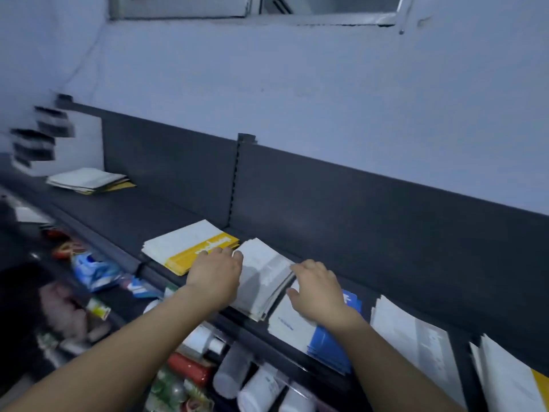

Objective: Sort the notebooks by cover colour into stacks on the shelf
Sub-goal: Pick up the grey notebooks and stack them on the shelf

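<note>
Several notebook stacks lie along a dark shelf [297,203]. A yellow-and-white stack [184,248] sits left of centre. Beside it is a grey-white stack [264,275]. My left hand [215,272] rests at the left edge of the grey-white stack, with its fingers curled over the top corner. My right hand [315,289] touches that stack's right edge with loosely bent fingers and lies over a blue-and-white stack [320,340]. Whether either hand grips the stack is unclear. Farther right are a white stack [416,343] and a white-and-yellow stack [511,379].
Another pile of notebooks [89,179] lies at the shelf's far left, near black-and-white boxes [44,135]. Below the shelf, a lower level holds bottles [261,385], a red can [190,368] and packets [95,269]. A dark back panel [356,209] stands behind the stacks.
</note>
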Action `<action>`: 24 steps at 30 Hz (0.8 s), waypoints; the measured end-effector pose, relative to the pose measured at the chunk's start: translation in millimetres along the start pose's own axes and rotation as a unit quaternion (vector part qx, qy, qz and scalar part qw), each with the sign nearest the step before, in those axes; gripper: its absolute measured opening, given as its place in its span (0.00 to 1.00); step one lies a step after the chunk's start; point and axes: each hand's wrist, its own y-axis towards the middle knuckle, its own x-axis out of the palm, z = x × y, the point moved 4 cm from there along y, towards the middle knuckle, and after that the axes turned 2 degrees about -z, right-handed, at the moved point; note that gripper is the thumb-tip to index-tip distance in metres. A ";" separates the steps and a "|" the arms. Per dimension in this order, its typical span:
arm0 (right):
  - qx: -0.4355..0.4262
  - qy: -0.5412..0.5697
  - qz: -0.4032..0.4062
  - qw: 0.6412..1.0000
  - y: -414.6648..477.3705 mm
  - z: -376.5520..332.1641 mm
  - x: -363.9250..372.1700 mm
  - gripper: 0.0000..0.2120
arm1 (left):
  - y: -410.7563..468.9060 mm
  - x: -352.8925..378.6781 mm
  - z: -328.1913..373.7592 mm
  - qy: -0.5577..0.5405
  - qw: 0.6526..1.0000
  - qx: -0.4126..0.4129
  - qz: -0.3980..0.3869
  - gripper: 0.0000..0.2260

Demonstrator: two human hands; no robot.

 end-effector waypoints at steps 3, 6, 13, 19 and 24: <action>-0.035 -0.001 -0.009 0.999 26.8 -49.7 4.0 0.22 | -2.5 10.0 -51.8 0.005 0.999 -0.036 0.001 0.17; -0.060 0.000 -0.017 0.998 53.5 -97.2 8.6 0.23 | -5.2 18.4 -103.7 0.013 0.998 -0.062 -0.001 0.16; -0.097 0.007 -0.014 0.995 113.1 -204.1 21.9 0.21 | -10.4 40.2 -215.8 0.028 0.995 -0.100 -0.003 0.14; -0.126 0.017 -0.023 0.992 154.1 -278.2 37.4 0.20 | -12.2 62.5 -294.5 0.019 0.991 -0.129 -0.027 0.14; -0.147 0.025 -0.027 0.988 192.7 -327.0 47.7 0.22 | -3.2 82.0 -350.7 0.017 0.988 -0.155 -0.014 0.13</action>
